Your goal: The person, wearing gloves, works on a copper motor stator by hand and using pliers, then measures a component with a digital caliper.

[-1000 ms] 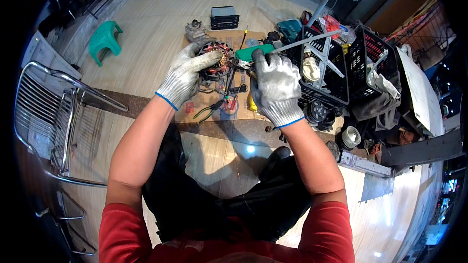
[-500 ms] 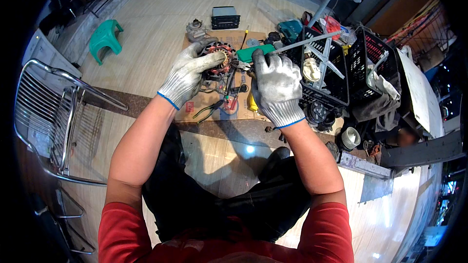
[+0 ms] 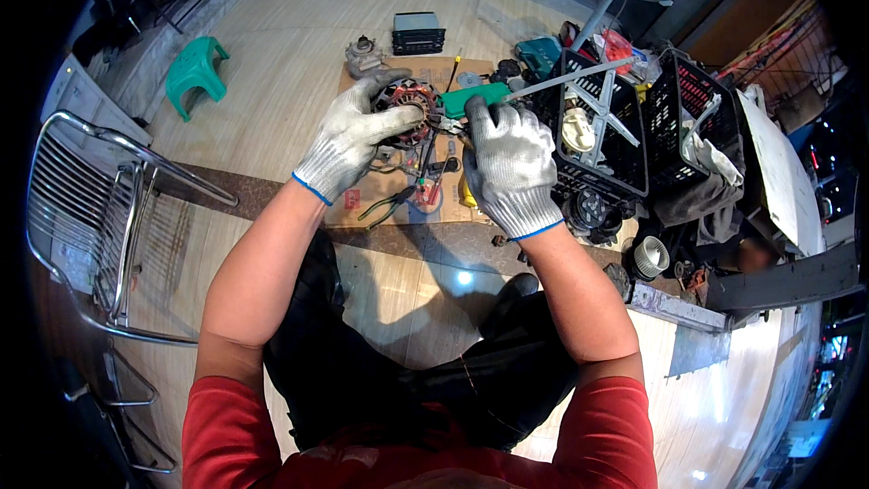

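Both of my hands wear grey work gloves with blue cuffs. My left hand [image 3: 348,140] is wrapped around a round motor stator [image 3: 412,109] with copper windings and red parts, holding it above a sheet of cardboard [image 3: 362,204] on the floor. My right hand [image 3: 509,163] grips a green-handled screwdriver [image 3: 471,98], whose long metal shaft runs up and right toward the black crates. The tool's handle end lies close to the stator. Red and green-handled pliers [image 3: 398,204] lie on the cardboard under my hands.
Two black plastic crates [image 3: 625,127] with parts stand at the right, with small fan motors [image 3: 648,258] beside them. A car stereo unit [image 3: 418,33] and a small metal part [image 3: 362,54] lie farther off. A green stool [image 3: 195,72] is at the left, a chrome chair frame [image 3: 90,217] nearer.
None of note: both hands stay on the stator and the screwdriver, with only slight shifts.
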`<act>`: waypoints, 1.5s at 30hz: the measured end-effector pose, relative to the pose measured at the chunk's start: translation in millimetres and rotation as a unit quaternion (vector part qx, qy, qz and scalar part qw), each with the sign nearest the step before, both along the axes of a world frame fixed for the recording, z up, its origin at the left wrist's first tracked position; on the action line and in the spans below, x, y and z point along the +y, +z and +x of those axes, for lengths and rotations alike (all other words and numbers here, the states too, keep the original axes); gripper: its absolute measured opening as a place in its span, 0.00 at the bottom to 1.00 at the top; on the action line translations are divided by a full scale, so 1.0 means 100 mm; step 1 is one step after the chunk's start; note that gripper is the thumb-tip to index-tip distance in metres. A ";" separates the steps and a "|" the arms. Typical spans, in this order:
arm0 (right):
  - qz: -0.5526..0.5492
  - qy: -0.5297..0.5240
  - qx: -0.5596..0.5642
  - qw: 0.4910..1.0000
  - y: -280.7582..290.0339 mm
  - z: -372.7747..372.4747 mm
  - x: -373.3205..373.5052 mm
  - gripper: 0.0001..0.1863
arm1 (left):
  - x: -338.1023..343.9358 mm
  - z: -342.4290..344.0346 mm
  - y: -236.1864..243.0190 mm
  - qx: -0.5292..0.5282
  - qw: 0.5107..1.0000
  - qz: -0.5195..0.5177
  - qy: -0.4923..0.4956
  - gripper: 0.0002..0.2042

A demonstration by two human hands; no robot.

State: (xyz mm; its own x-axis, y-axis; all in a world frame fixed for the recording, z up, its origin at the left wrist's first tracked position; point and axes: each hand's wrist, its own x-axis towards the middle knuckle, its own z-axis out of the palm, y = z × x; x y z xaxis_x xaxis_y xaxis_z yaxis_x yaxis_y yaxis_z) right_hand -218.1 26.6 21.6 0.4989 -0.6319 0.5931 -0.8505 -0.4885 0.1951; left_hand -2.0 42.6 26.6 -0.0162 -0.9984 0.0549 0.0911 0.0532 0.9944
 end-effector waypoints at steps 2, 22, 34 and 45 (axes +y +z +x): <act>0.062 -0.011 0.001 0.998 -0.01 -0.01 0.01 0.26 | -0.02 0.02 -0.03 -0.047 0.998 -0.034 0.007 0.32; 0.026 -0.037 -0.021 0.999 -0.01 0.04 0.12 0.16 | 0.13 -0.18 0.06 -0.193 0.967 -0.107 0.130 0.35; 0.021 -0.039 -0.012 0.999 -0.13 0.06 0.13 0.08 | 0.04 -0.19 -0.18 -0.173 0.970 -0.097 0.141 0.32; 0.062 -0.037 -0.009 0.997 -0.25 0.12 0.13 0.05 | 0.09 -0.26 -0.14 -0.190 0.967 -0.087 0.144 0.34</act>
